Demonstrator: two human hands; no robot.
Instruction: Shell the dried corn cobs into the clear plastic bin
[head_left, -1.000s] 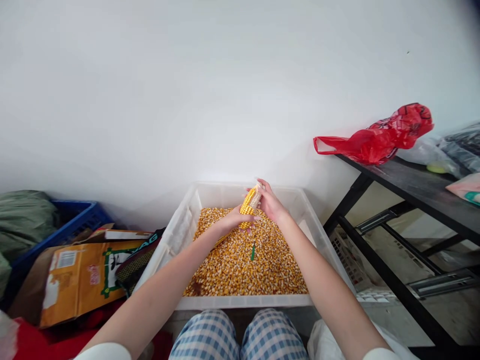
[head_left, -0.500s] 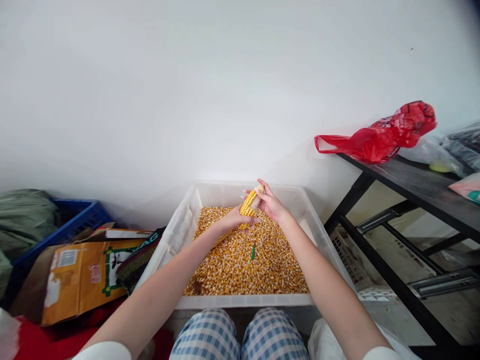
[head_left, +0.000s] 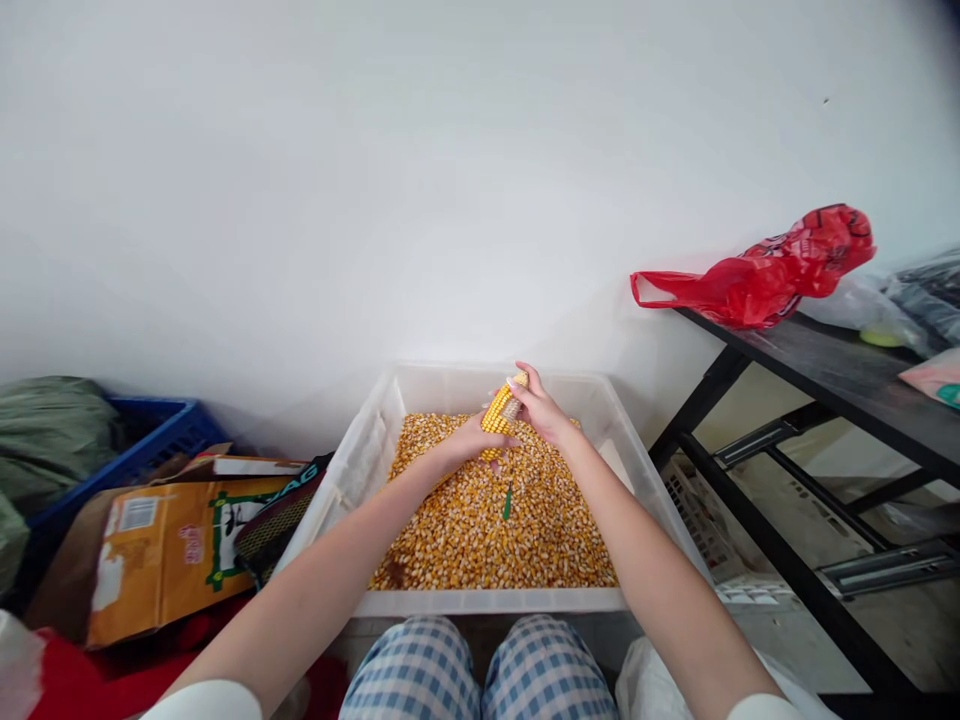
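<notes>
Corn (head_left: 496,414), long, yellow and partly bare, sits wrapped in the left hand (head_left: 472,438); the right hand (head_left: 543,412) pinches its top.

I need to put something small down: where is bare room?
The black table shows a bare strip between the red bag and pink packet. A hand could probably pass between the forearms, above the kernels. It is crowded around the left hand, right hand and cob, and left of the tub: cardboard, mesh bag, blue crate.
</notes>
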